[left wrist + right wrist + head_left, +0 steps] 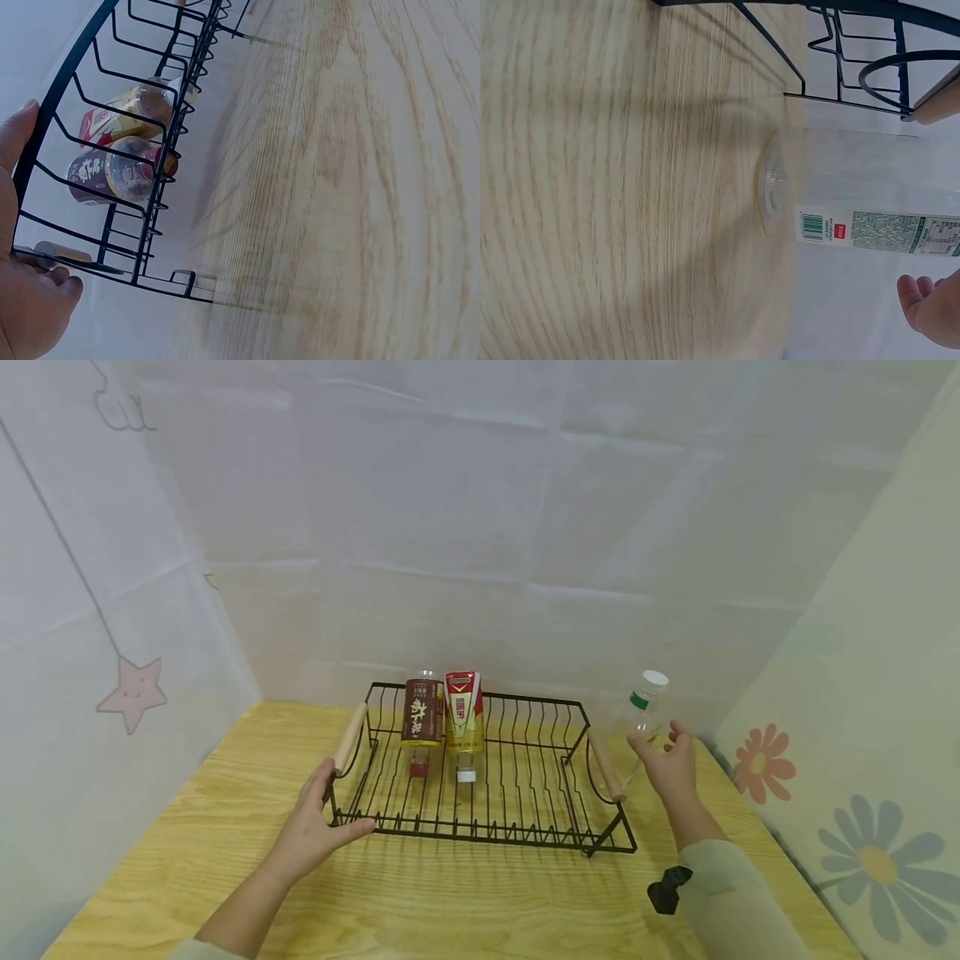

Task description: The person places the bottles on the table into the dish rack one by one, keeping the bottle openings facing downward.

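Observation:
A black wire dish rack (517, 839) with wooden handles stands on the table. My left hand (307, 827) grips its front left corner, thumb along the front rail and fingers at the side; the left wrist view shows the same hand (34, 300) with fingers bent around the side wire. Two bottles lie neck-down in the rack: one with a maroon label (422, 714), one with a red and gold label (464, 714). Right of the rack, a clear bottle (862, 172) with a white cap stands upright. My right hand (670, 768) is beside it, fingers parted and holding nothing.
The rack's right wooden handle (605, 764) is close to the clear bottle. Pale cloth (487, 527) hangs behind the wood-grain table (420, 902), and more printed cloth (847, 760) borders the right side.

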Demonstrator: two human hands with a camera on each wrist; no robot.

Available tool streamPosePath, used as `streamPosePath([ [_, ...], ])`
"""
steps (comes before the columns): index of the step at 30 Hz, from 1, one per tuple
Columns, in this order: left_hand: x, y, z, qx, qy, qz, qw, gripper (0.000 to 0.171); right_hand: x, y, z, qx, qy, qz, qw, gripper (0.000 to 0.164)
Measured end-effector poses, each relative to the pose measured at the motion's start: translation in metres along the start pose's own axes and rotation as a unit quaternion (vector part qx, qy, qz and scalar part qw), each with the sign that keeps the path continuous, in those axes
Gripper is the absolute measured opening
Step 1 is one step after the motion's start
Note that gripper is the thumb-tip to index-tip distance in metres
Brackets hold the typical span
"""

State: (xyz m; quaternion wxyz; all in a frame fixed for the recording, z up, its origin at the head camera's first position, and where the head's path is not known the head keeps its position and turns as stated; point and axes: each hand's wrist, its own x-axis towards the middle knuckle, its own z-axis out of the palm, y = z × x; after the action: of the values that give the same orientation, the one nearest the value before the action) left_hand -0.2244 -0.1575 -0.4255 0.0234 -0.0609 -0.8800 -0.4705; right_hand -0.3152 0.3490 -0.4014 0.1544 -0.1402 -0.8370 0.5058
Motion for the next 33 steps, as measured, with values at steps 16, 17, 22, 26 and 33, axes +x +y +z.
streamPosePath([
  [16, -0.002, 0.002, -0.001, 0.007, 0.005, 0.000, 1.0000, 0.117, 0.005, 0.012, 0.013, 0.006, -0.028, 0.009, 1.000, 0.104],
  [17, -0.002, 0.002, 0.000, 0.010, 0.005, -0.001, 0.9999, 0.117, 0.004, 0.012, 0.013, 0.006, -0.030, 0.009, 0.999, 0.104],
  [22, -0.002, 0.002, 0.000, 0.018, 0.006, -0.004, 0.9998, 0.118, 0.006, 0.012, 0.015, 0.000, -0.032, 0.011, 0.999, 0.106],
  [26, -0.001, 0.002, 0.001, 0.016, 0.009, -0.003, 0.9998, 0.117, 0.010, 0.014, 0.015, -0.002, -0.036, 0.012, 0.999, 0.107],
  [33, 0.000, 0.001, 0.001, 0.012, 0.010, -0.001, 0.9999, 0.117, 0.013, 0.015, 0.015, 0.016, -0.047, 0.014, 0.999, 0.107],
])
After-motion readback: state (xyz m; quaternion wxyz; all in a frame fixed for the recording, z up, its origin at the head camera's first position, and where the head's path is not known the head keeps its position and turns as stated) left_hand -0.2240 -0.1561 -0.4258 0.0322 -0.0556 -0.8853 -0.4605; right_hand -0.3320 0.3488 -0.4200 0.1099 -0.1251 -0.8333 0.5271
